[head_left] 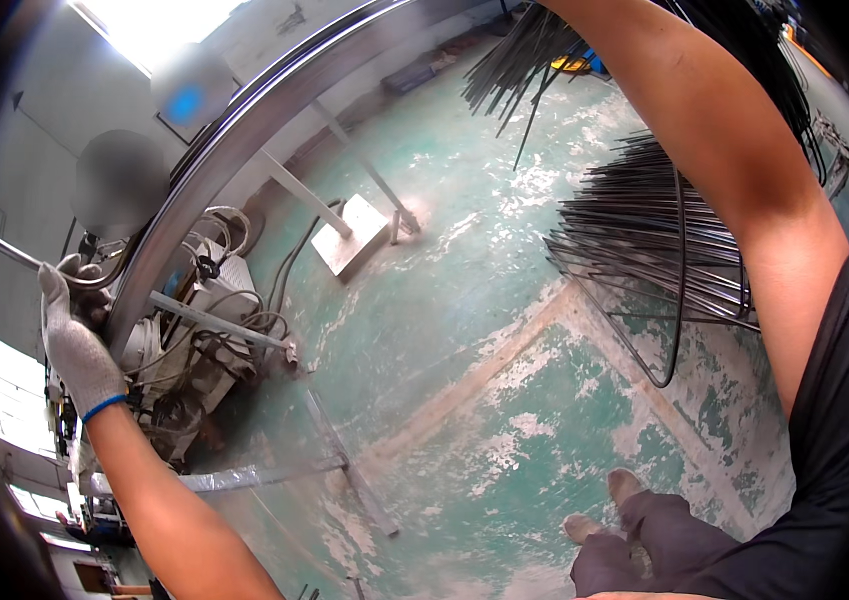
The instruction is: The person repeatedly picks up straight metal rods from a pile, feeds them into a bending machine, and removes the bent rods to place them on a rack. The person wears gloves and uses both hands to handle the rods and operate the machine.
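Observation:
My left hand, in a whitish knit glove with a blue cuff, is raised at the left. Its fingers are curled round a thin, shiny metal rod, which sticks out to the left and appears bent near the fingers. Close by that hand runs a long metal rail, which slants from the left toward the top of the head view. My bare right forearm stretches up past the upper edge, so the right hand is out of the picture.
Bundled dark metal rods lie at the right, with more rods at the top. One bent dark rod loops out over the worn green floor. Cables and machinery crowd beneath the rail, near a stand's pale base plate and a plastic-wrapped bar.

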Tool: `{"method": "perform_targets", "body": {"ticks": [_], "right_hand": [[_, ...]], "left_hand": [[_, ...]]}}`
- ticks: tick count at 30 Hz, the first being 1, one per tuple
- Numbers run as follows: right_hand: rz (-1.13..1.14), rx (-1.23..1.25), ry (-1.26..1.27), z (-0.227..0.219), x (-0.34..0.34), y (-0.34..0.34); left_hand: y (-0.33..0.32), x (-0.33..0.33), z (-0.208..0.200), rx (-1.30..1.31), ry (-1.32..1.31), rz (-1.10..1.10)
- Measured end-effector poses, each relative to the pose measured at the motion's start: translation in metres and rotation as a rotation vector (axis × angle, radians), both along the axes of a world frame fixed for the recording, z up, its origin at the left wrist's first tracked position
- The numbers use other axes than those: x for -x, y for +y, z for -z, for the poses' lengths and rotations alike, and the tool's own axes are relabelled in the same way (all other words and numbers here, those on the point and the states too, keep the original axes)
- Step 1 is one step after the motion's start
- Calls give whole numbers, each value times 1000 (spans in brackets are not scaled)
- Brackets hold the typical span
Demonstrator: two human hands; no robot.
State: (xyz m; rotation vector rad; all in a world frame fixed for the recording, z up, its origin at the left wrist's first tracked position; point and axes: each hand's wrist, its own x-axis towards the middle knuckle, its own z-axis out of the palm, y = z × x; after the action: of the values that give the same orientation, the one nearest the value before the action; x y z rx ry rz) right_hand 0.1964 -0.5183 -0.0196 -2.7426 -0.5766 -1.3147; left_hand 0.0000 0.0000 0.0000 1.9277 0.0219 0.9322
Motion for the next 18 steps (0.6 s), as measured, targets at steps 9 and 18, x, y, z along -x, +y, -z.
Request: {"method": "perform_targets", "body": {"ticks": [9,18], "right_hand": [[65,223,-217,5,-20,10],[-302,-323,-60,2,11,32]], "left_hand": [[10,5,2,21,18,-50],[10,15,-1,30,1,12]]}}
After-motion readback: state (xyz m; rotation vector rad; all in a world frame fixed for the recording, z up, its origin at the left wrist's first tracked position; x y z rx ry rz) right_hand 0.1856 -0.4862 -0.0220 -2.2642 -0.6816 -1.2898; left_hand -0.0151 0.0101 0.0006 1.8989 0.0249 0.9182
